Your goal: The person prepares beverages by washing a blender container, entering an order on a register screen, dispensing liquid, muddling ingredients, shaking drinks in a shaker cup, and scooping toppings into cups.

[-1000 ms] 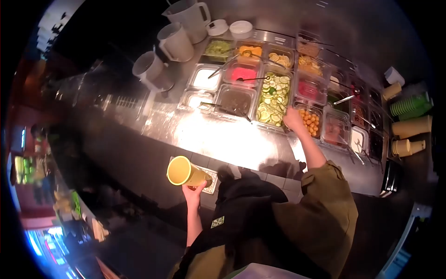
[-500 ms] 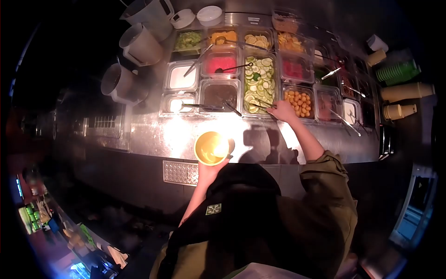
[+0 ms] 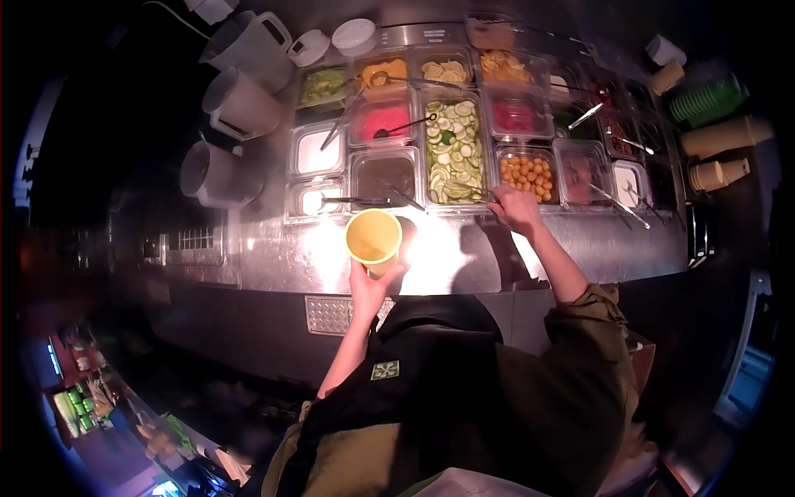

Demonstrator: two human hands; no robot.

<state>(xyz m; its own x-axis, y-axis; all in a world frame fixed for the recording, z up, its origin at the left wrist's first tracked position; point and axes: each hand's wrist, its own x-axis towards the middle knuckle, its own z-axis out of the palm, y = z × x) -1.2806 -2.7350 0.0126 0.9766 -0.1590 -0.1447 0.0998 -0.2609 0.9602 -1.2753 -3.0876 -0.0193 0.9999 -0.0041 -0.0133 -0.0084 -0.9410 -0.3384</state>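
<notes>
Here's the left hand [image 3: 371, 286], wrapped round the lower part of a yellow cup [image 3: 373, 237], fingers on its wall, and the open mouth of that cup faces up! It shows over the near part of the steel bench [image 3: 273, 258], just on the near side of the containers, left of the pale green slices [image 3: 454, 157].

Across to the right hand [image 3: 515, 209]: fingers drawn in, pinching what looks like a thin metal utensil [image 3: 475, 193], and it points left over the near right corner of the slices! The utensil's tip is too blurred to make out.

Just beyond that hand, orange balls [image 3: 527, 176] fill a square container, with a reddish filling [image 3: 581, 171] next door on the right. Left of the slices sits a dark filling [image 3: 383, 172], and on the far side of it a bright pink one [image 3: 383, 124]. Tongs [image 3: 356, 200] lie across the near left containers.

Out wide on the left, large pitchers [image 3: 242, 106] stand in a row running from near to far; over on the far right, it's stacked green cups [image 3: 704, 101], with tan cups [image 3: 709, 176] on their near side.
</notes>
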